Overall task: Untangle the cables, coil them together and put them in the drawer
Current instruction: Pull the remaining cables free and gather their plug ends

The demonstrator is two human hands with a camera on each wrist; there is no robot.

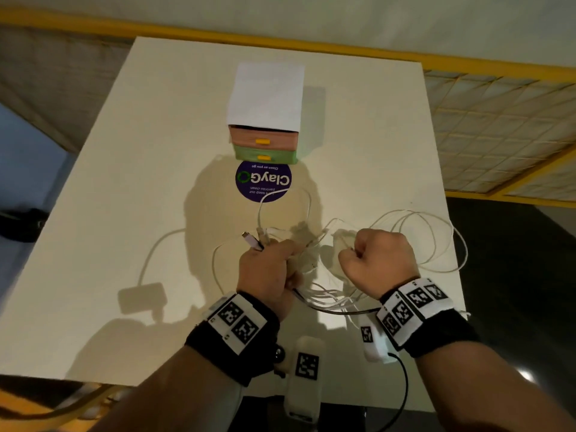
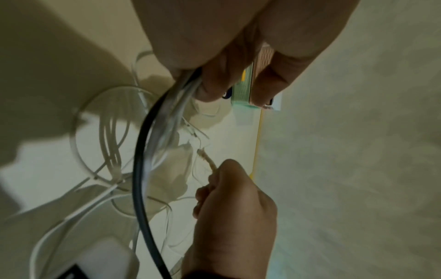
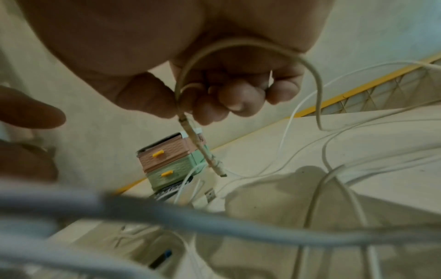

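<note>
Nearest the body, the left hand (image 1: 268,269) is clenched around a bundle of cables (image 2: 167,117), mostly white with one black strand, the plug ends sticking out past its knuckles toward the far side and the strands trailing back under the wrist. Just to its right the right hand (image 1: 377,257) is curled as well, its thumb and fingertips (image 3: 210,111) pinching a single beige cable end (image 3: 203,149) a little behind the plug; the plug points away from the fingers, down and forward toward the table (image 1: 156,151). Beyond and to the right of those fingers the loose white loops (image 1: 436,241) lie spread on the tabletop, still crossing one another. The long axis of the pinched end runs roughly fingers-to-drawer, and the right hand is the nearer one to the slack, so the next move likely depends on drawing that end clear of the loops toward the left fist. Farther out, straight ahead of both hands and well apart from them, stands the drawer unit (image 1: 265,141), both drawers closed, with a round purple sticker (image 1: 263,182) just before it.
</note>
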